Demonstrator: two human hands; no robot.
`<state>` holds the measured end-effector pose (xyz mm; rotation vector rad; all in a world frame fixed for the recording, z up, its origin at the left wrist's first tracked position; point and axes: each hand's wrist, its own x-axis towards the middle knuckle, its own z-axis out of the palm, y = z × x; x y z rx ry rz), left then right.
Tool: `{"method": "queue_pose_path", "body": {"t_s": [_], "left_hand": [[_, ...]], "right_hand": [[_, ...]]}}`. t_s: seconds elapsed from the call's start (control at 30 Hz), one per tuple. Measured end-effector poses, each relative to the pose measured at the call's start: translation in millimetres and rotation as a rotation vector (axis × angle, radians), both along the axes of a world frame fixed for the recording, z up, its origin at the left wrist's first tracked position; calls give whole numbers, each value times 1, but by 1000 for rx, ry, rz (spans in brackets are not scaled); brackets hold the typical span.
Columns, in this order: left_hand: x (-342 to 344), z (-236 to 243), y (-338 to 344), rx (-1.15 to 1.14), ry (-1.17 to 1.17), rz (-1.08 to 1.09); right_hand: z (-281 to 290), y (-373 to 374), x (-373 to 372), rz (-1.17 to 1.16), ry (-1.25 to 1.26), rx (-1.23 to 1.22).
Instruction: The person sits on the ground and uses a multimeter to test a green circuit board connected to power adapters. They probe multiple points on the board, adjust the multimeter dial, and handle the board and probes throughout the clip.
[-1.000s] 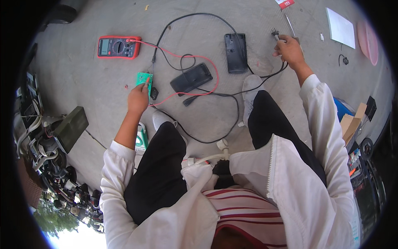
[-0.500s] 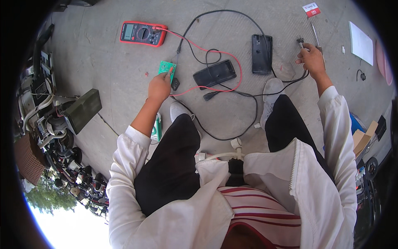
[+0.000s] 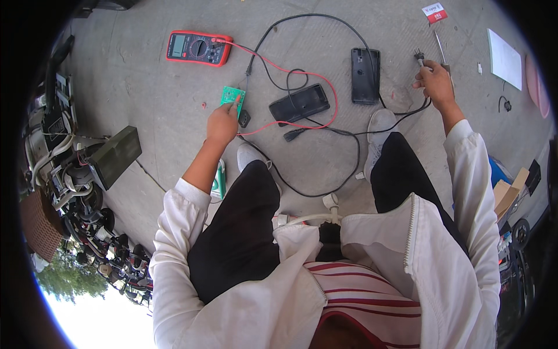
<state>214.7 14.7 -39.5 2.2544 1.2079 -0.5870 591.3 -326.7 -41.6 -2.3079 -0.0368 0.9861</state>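
My left hand (image 3: 223, 123) is closed over the lower part of a green circuit board (image 3: 232, 93), pinching what looks like a red test probe (image 3: 238, 99) against it. The fingers hide the probe's tip. A red lead (image 3: 279, 122) runs from beside this hand to the red multimeter (image 3: 199, 48) on the ground. My right hand (image 3: 436, 83) grips a black power plug (image 3: 419, 57) at the right, its prongs pointing away from me. A black cord (image 3: 317, 15) arcs across the ground, with one end close above the board.
Two black plastic casing halves (image 3: 299, 104) (image 3: 365, 75) lie between my hands. A screwdriver (image 3: 442, 49), a red-and-white card (image 3: 435, 13) and white paper (image 3: 504, 59) are at the right. Parked motorbikes (image 3: 87, 192) line the left. Cords loop around my shoes (image 3: 381, 131).
Both hands keep their grip and place. The whole view has shifted very slightly to the left; nothing else has visibly moved.
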Motion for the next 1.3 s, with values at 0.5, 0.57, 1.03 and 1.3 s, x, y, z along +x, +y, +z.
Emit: {"method": "queue_pose_path", "body": {"t_s": [0.5,0.57,1.03,1.3], "left_hand": [[-1,1,0,5,-2,6],[-1,-1,1,4,2,7],[-1,0,1,1,-7,4],[-1,-1,2,1,-1,-3]], "right_hand": [[5,3,-3,2,-5,-9],[4,2,-2,2,-4,-6],[5,2,-2,14,-3,-25],[6,3,-3,18,-9,-21]]}}
